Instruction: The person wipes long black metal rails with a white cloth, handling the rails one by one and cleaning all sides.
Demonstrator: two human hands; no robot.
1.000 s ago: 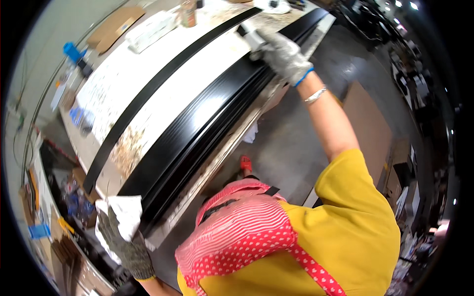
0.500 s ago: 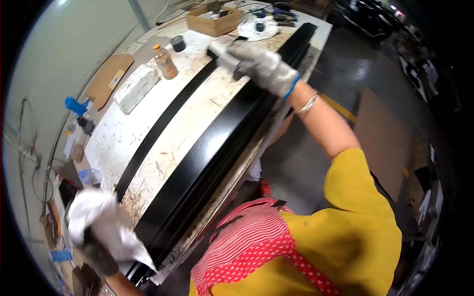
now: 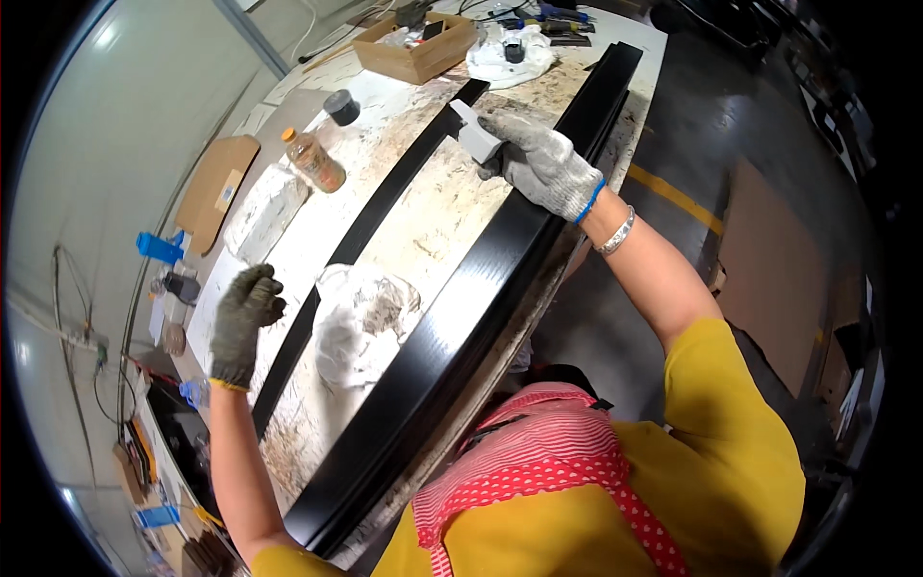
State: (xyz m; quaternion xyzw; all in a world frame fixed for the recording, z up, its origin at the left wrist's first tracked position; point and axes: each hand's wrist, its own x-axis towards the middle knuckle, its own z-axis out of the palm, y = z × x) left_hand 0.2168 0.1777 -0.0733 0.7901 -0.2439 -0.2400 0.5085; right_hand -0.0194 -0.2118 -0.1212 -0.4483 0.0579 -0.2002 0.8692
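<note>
White, scuffed and stained, the long workbench fills most of my head-camera feed; I count clock directions from the middle of the view. Along its near edge I have a stack of black boards running from one o'clock down to seven. Off the bench at three o'clock stands a large brown panel. A narrower black strip crosses the bench from twelve towards eight, well apart from the stack at its far end. Just before twelve I see an open wooden box with small items inside.

At eight, a crumpled white cloth covers part of the strip and reaches close to the boards; I cannot tell if it lies flat on the bench. At ten sits a white wrapped block.

My gloved right hand is at one, closed around a grey angular piece that points towards the strip. My gloved left hand is at nine, fingers curled; I cannot tell whether it holds anything. Past ten leans an orange-capped bottle, and at eleven sits a small dark jar.
</note>
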